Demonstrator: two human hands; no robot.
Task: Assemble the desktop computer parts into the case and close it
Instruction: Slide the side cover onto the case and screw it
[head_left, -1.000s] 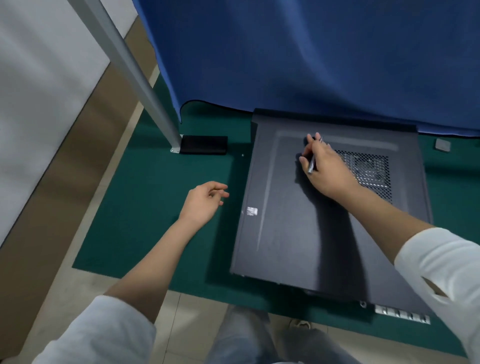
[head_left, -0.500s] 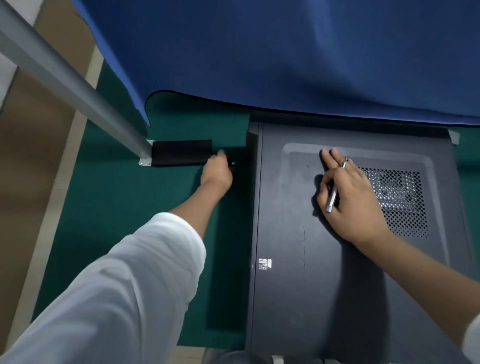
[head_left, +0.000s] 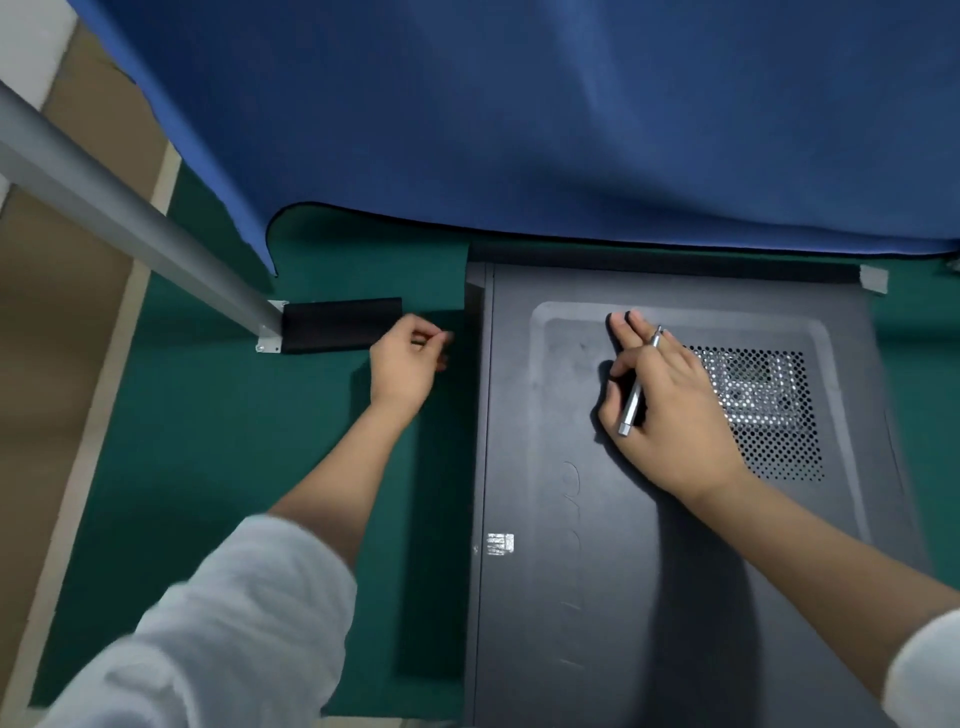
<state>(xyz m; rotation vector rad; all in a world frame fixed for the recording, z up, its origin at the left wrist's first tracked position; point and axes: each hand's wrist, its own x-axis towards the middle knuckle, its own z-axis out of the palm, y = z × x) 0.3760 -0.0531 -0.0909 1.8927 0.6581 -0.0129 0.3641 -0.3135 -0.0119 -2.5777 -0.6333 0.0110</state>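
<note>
The black computer case (head_left: 571, 545) lies flat on the green mat (head_left: 234, 441) with its side panel on top and a vent grille (head_left: 769, 415) at the right. My right hand (head_left: 680, 431) rests on the panel beside the grille, two fingers stretched out, and holds a slim silver screwdriver (head_left: 634, 395). My left hand (head_left: 405, 364) hovers over the mat just left of the case's far corner. Its thumb and fingertips pinch together where a tiny screw lay; the screw itself is hidden.
A blue cloth (head_left: 519, 130) hangs over the far side and reaches the case's back edge. A grey metal leg (head_left: 130, 223) slants down to a foot beside a black block (head_left: 337, 325). A small grey piece (head_left: 874, 278) sits at the case's far right corner.
My left hand reached forward to the far left corner of the case and closed its fingertips on the mat. My head moved closer and over the case. The right hand stayed on the panel.
</note>
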